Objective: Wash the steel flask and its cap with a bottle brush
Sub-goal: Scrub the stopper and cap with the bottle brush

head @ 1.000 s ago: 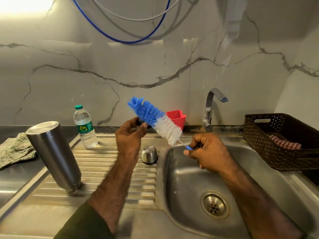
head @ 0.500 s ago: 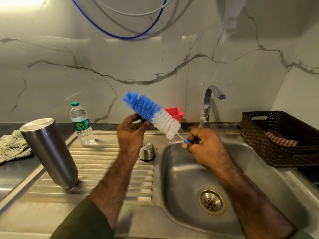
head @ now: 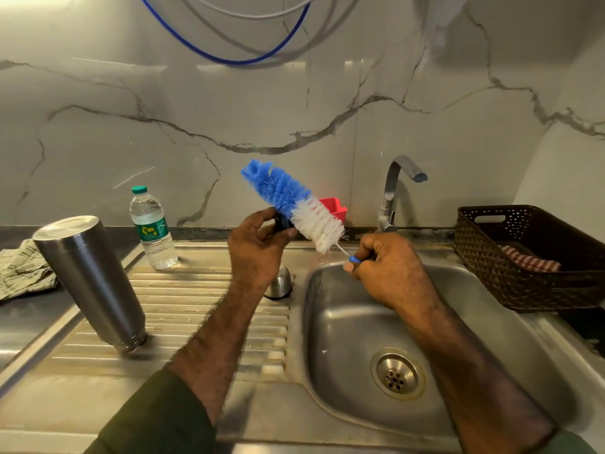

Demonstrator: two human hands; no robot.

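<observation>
Two hands: right hand [head: 389, 270] grips bottle brush [head: 294, 204] handle, left hand [head: 258, 247] pinches small dark item; flask [head: 90, 283] inverted on drainboard [head: 183, 309], water bottle [head: 152, 227] behind.

Premises: a domestic kitchen. Evidence: stainless steel sink [head: 343, 322] with ribbed drainboard [head: 196, 309], chrome tap [head: 393, 191] at the rear, marble-patterned wall panels [head: 229, 109], and a dark woven basket [head: 507, 280] on the right.

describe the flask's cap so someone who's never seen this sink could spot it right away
Start at the steel sink basin and look to its upper left corner, where the ribbed draining board meets it. The cap stands there, partly hidden behind the left hand. It is a small rounded steel dome with a dark base, much shorter than the tall steel flask at the board's left edge.
</observation>
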